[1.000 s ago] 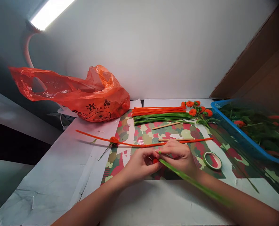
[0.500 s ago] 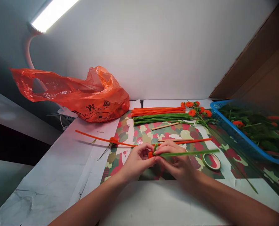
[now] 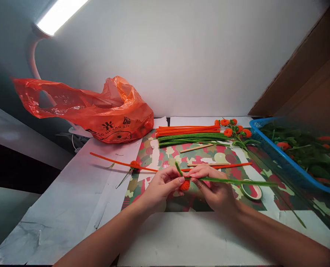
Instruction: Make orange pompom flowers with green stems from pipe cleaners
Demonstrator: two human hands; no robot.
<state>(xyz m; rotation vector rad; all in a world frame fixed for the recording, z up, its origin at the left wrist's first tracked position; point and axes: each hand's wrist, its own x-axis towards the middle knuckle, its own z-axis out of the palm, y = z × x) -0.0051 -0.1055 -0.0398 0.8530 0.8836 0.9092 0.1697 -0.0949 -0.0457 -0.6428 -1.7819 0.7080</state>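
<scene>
My left hand [image 3: 166, 186] pinches a small orange fuzzy flower head [image 3: 185, 185] between thumb and fingers, over the middle of the patterned mat. My right hand [image 3: 211, 184] is closed on a green pipe cleaner [image 3: 241, 181], whose long end points right and whose short end sticks up between the hands. The green strand crosses just above the flower head; whether it is wound around it, my fingertips hide. Behind the hands lies a long orange pipe cleaner [image 3: 117, 162]. Another orange flower head [image 3: 135, 164] with a thin stem rests to the left.
Bundles of orange pipe cleaners [image 3: 187, 131] and green pipe cleaners [image 3: 192, 139] lie at the back, near finished orange flowers [image 3: 228, 132]. A roll of green tape [image 3: 251, 190] sits right of my hands. A blue basket [image 3: 293, 168] stands right, an orange plastic bag [image 3: 117, 126] back left.
The green pipe cleaner now reaches farther right, and its short end stands out more, leaning left. More of the orange flower head shows below my fingers. Both hands stay in about the same place.
</scene>
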